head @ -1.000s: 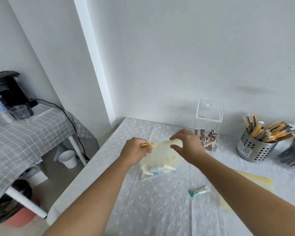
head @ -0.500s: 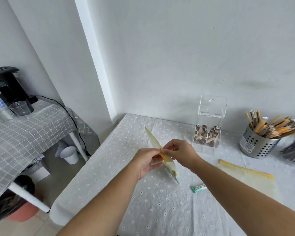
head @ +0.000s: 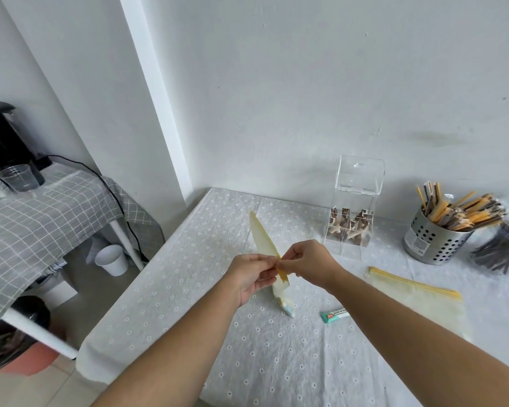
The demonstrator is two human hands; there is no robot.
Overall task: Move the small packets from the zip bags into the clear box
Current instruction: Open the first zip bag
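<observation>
The zip bag (head: 272,261) is held edge-on above the table (head: 188,289), so it reads as a thin blade. Its long axis runs from about 11 o'clock, where a pale corner points toward the wall, down to about 5 o'clock, where the weighted lower end sags just over the cloth. Both hands meet at the bag's orange zip strip, roughly at mid-length. The left hand (head: 252,277) comes in from 7 o'clock and the right hand (head: 307,264) from 4 o'clock. Each set of fingers is pinched on one lip of the seal, the thumbs close together; they appear poised to pull the lips apart, left toward 9 o'clock and right toward 3.

The small packets (head: 285,304) lie bunched in the bag's low end, pale blue and white, below and slightly to the right of the fingers. The clear box (head: 354,207) stands at 1 o'clock from the hands, well apart, nearer the right hand. It is rigid, glossy acrylic, with its lid tipped up and brown packets already in its lower part.

The bag is thin, limp, yellowish film, likely slippery. A second zip bag (head: 417,301) lies flat at 3 o'clock, and one green packet (head: 334,316) rests on the dotted cloth between them.
</observation>
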